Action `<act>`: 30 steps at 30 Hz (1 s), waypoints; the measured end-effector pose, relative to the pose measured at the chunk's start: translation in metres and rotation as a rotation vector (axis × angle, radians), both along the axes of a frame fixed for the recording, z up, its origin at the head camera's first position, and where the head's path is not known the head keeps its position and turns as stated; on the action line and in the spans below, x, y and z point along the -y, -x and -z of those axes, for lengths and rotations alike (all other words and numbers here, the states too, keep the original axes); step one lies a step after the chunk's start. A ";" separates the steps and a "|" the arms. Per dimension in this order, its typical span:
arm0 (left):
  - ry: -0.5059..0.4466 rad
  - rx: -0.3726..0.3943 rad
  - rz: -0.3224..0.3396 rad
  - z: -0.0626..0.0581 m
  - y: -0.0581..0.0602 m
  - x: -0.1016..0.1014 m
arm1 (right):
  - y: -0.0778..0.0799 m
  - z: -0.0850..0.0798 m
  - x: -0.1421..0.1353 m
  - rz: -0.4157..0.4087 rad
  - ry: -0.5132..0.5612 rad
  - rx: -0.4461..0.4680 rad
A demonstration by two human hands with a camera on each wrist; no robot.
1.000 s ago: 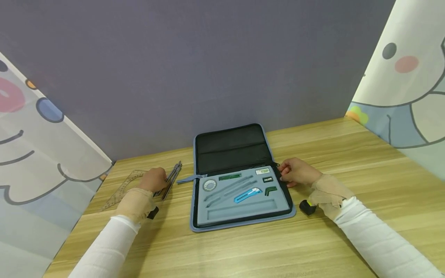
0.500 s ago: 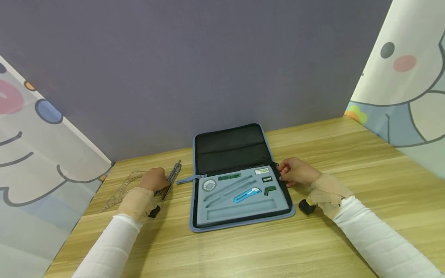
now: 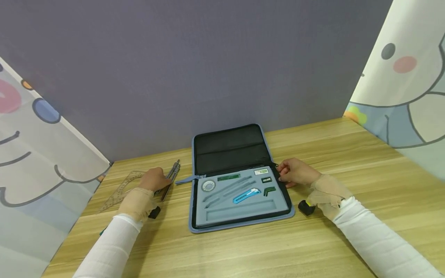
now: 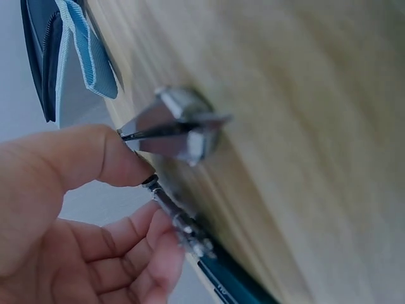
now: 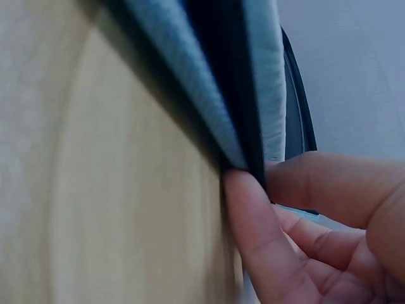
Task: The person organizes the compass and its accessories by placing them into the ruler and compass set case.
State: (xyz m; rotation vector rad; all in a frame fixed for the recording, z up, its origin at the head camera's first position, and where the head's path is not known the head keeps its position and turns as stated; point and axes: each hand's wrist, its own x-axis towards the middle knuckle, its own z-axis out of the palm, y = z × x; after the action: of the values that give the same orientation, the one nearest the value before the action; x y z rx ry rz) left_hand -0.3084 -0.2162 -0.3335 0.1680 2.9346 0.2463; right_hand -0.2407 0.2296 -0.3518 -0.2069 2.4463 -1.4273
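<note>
An open zip case (image 3: 243,222) lies on the table, its blue-grey foam insert (image 3: 222,220) facing up. My right hand (image 3: 295,172) pinches the case's right edge between thumb and finger; the right wrist view shows the case edge (image 5: 243,126) between them. Left of the case, my left hand (image 3: 154,179) pinches a slim metal drawing compass (image 3: 174,170) lying close over the table. In the left wrist view the thumb and curled fingers (image 4: 161,247) meet at its jointed metal part (image 4: 180,221). A dark teal pen-like barrel (image 4: 237,278) runs past the fingertips.
Seated in the foam are a blue cutter (image 3: 247,195), a round white dial (image 3: 208,185), an eraser (image 3: 261,172), a sharpener (image 3: 266,180) and small green pieces. A clear set square (image 3: 118,193) lies left of my left hand. A grey wall (image 3: 222,69) stands behind.
Both hands keep nearly the same places and holds. The head view has shifted slightly, and a small green thing now shows beside the left sleeve.
</note>
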 end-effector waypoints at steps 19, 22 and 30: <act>-0.002 -0.005 -0.009 -0.002 -0.002 -0.001 | 0.000 0.001 0.001 0.004 -0.005 -0.002; -0.009 -0.006 -0.002 -0.002 -0.002 0.000 | 0.000 0.001 0.001 0.005 -0.006 -0.001; -0.006 0.000 0.017 -0.005 -0.003 0.001 | 0.000 0.001 0.000 0.008 -0.004 0.000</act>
State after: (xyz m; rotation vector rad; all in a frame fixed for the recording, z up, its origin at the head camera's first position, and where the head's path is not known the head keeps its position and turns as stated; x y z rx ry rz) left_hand -0.3054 -0.2167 -0.3282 0.1932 2.9312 0.2523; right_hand -0.2411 0.2293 -0.3533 -0.1968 2.4527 -1.4250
